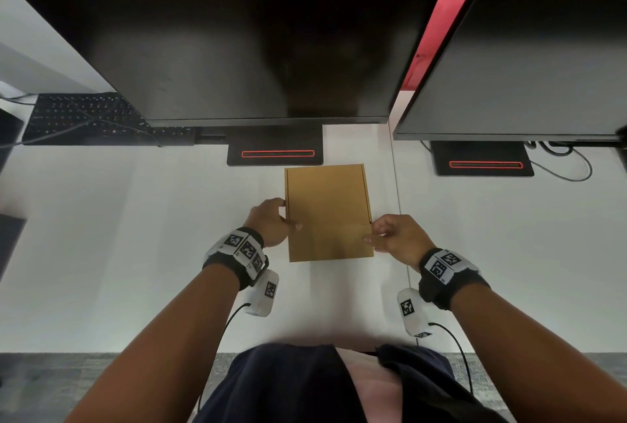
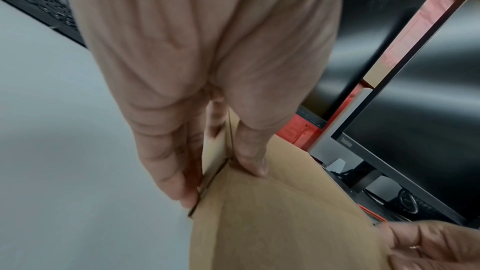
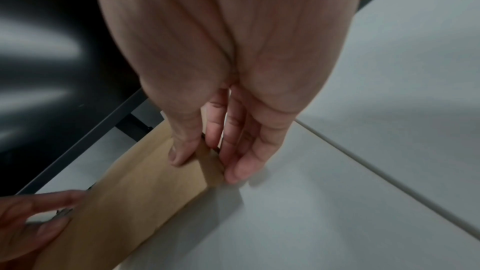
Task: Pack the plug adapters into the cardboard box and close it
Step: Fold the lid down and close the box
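On the white desk (image 1: pixel 135 236), directly in front of the person, lies a flat cardboard box (image 1: pixel 327 212) with its lid down. The near end of the box points toward the person and the far end almost reaches a monitor base (image 1: pixel 274 151).

The left hand (image 1: pixel 269 220) grips the left edge of the box. Its thumb (image 2: pixel 250 159) presses on the top face, and its fingers (image 2: pixel 171 174) curl against the left side wall. The right hand (image 1: pixel 395 236) grips the right edge at about the same level. Its thumb (image 3: pixel 182 151) lies on the top face, and its fingers (image 3: pixel 244 163) curl down along the right side wall. A crease runs across the top face between the two hands. The wrist views are blurred, so it cannot be confirmed whether the side flaps are fully tucked in. No plug adapters are visible.

Beyond the box stand two dark monitors: a large one (image 1: pixel 237 32) in the centre and a second one (image 1: pixel 529 59) to the right, each on a black base with a red outline. A black keyboard (image 1: pixel 88 117) lies at the far left, partly under the central monitor.
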### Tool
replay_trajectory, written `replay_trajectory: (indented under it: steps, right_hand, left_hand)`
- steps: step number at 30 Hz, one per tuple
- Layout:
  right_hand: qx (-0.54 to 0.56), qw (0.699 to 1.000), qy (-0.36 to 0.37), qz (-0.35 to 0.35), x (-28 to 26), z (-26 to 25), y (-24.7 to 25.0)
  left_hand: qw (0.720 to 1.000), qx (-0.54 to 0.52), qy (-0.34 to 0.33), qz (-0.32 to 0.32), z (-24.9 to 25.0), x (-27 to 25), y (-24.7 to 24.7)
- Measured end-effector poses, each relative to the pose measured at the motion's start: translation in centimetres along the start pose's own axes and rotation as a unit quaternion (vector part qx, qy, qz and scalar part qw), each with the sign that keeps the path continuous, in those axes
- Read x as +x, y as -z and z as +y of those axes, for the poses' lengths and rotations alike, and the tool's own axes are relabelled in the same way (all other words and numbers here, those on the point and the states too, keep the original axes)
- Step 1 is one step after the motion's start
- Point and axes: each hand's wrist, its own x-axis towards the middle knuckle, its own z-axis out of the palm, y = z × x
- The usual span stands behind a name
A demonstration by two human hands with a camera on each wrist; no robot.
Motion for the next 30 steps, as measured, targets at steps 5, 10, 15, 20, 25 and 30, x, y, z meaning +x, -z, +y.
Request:
replay_trajectory:
  steps: [5, 10, 15, 20, 25, 30]
  right_hand:
    - [-0.106, 0.99, 0.04, 0.08, 0.5, -0.6, 0.1]
    - [-0.35, 0.91, 0.195, 0.104, 1.4, -2.0, 0.3]
    - [-0.472, 0.842, 0.237, 0.111, 2.4, -3.0, 0.5]
    - [-0.49, 0.83, 0.239, 0.118, 2.3, -2.9, 0.1]
    - [-0.509, 0.822, 0.227, 0.113, 2.0, -3.0, -0.1]
    - [-0.511, 0.828, 0.2, 0.112, 1.6, -3.8, -0.4]
  left_hand:
    - [0.992, 0.076, -0.098, -0.031, 1.6, -0.3, 0.2]
    - [0.974, 0.17, -0.118, -0.09, 2.7, 1.5, 0.2]
    - [0.93, 0.332, -0.153, 0.04, 3.9, 2.0, -1.5]
    - [0.903, 0.36, -0.199, 0.124, 3.0, 2.5, -2.6]
    - [0.892, 0.381, -0.202, 0.135, 3.0, 2.7, -2.6]
    - [0.883, 0.404, -0.193, 0.141, 3.4, 2.5, -2.7]
